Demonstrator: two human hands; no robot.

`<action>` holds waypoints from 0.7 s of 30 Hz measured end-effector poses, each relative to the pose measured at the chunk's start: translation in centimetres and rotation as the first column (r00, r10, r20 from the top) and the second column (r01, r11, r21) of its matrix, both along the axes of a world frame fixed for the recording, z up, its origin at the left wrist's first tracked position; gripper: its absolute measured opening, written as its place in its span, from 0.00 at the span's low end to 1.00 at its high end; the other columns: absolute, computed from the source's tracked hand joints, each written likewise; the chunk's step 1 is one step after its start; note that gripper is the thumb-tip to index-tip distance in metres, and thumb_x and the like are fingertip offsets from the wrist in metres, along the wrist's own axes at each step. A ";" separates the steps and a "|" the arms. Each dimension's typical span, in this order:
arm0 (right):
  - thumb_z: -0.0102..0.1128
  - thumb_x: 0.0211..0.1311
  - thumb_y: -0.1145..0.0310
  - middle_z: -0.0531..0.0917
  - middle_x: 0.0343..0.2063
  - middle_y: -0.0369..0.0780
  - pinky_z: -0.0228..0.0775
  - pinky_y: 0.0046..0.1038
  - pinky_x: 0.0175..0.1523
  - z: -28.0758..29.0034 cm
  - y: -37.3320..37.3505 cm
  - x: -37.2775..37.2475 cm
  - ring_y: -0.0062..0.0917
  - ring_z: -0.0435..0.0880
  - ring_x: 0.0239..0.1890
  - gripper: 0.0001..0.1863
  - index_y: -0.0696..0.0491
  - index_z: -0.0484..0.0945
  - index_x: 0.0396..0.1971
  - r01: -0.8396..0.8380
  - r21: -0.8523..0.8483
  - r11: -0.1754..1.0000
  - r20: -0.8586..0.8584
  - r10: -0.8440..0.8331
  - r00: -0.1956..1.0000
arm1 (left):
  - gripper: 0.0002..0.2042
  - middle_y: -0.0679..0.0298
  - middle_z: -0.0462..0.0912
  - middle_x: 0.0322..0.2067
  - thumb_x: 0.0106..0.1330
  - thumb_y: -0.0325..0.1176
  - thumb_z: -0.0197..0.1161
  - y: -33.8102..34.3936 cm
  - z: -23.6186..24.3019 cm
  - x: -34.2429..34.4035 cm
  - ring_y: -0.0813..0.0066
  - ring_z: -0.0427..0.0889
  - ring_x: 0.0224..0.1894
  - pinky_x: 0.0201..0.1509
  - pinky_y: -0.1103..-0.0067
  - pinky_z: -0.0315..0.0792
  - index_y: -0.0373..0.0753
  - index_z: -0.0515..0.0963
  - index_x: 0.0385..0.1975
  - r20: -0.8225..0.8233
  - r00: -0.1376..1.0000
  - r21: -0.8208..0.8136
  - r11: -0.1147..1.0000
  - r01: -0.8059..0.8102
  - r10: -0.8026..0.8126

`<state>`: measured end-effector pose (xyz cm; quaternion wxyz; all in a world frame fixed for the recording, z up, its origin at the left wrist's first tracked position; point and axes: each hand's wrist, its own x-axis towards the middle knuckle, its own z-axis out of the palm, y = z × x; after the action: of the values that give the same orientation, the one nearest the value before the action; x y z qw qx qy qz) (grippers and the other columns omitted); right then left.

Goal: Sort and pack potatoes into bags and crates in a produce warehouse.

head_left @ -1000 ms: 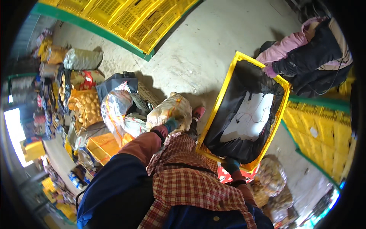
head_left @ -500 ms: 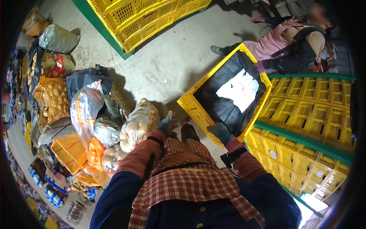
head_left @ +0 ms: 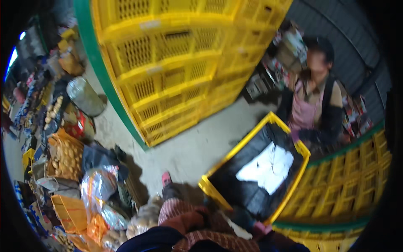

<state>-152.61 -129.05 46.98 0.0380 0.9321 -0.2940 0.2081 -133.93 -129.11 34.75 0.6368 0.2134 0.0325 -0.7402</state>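
Note:
A yellow plastic crate (head_left: 218,178), lined with black sheeting and with a white piece on top, is held up between me and a person opposite. My right hand (head_left: 243,218), in a dark bluish glove, grips its near edge, with a pink cuff behind. My left arm reaches across my lap towards the crate's near left corner. My left hand (head_left: 215,208) is dark and blurred beside that corner, its fingers hidden. At the far right end, a hand (head_left: 295,135) of the other person holds the rim.
A tall stack of yellow crates (head_left: 172,80) stands ahead on a green base (head_left: 100,71). More yellow crates (head_left: 344,180) are stacked at the right. Along the left lie a net sack of potatoes (head_left: 66,155), clear plastic bags (head_left: 98,189) and an orange bag (head_left: 69,212).
My view has tilted up, showing more of the crate stack and the other person, now more upright. My left hand has moved right, towards the crate. The right stays at the near edge.

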 end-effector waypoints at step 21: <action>0.40 0.65 0.45 0.79 0.41 0.53 0.70 0.36 0.48 32.8 -1.8 21.6 0.41 0.81 0.41 0.25 0.49 0.74 0.48 0.098 0.759 0.644 -0.213 0.104 0.971 | 0.19 0.63 0.77 0.44 0.71 0.42 0.38 -1.7 29.1 26.2 0.69 0.77 0.42 0.49 0.72 0.71 0.39 0.68 0.52 0.717 0.642 -0.326 0.945 -0.036 0.272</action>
<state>-130.97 -130.87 79.81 -0.3244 0.8791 -0.3460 -0.0483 -107.71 -130.76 63.83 0.6772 0.4043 -0.3219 -0.5238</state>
